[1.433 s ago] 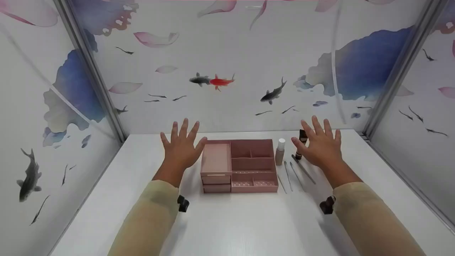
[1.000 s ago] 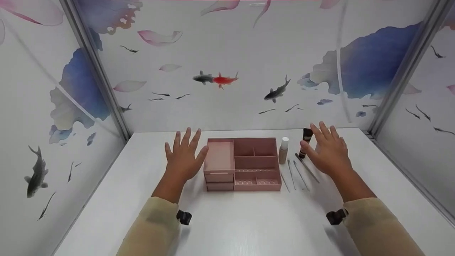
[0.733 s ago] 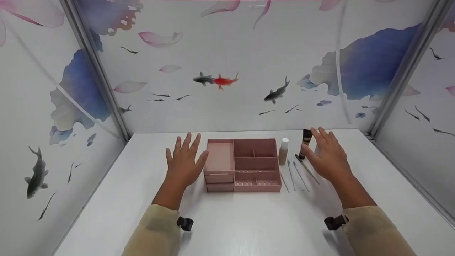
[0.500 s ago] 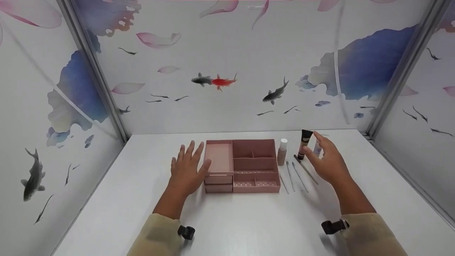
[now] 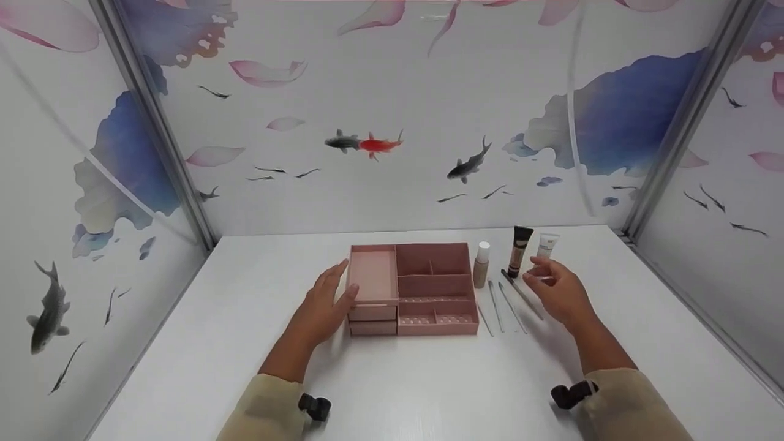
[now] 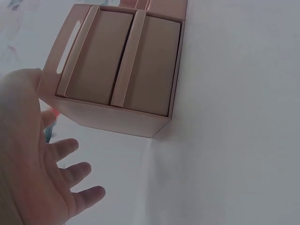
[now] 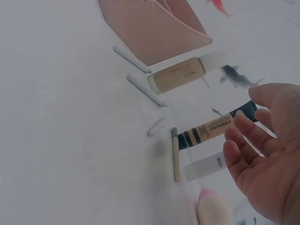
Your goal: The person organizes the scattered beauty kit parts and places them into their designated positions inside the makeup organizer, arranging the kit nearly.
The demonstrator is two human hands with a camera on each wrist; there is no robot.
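A pink desk organizer (image 5: 376,272) stands mid-table, with two small drawers at its front left. At its left side is my left hand (image 5: 321,309), the thumb at the top front edge and the fingers spread along the outer wall. In the left wrist view the left hand (image 6: 33,154) has its thumb against the organizer's edge, while the other fingers stay apart from the wall. My right hand (image 5: 563,291) hovers with loosely bent fingers and holds nothing. Close to it stand a black-capped tan tube (image 5: 519,252) and a white tube (image 5: 547,246).
A white-capped beige bottle (image 5: 481,266) stands right of the organizer. Several thin sticks (image 5: 512,306) lie in front of it, including a dark-tipped brush-like one (image 5: 527,299). The right wrist view also shows a pink and cream egg-shaped object (image 7: 213,208). Printed walls close off the back and sides.
My left hand has come down and inward to the organizer's left side. The right hand has lowered and its fingers have bent, so the white tube shows more.
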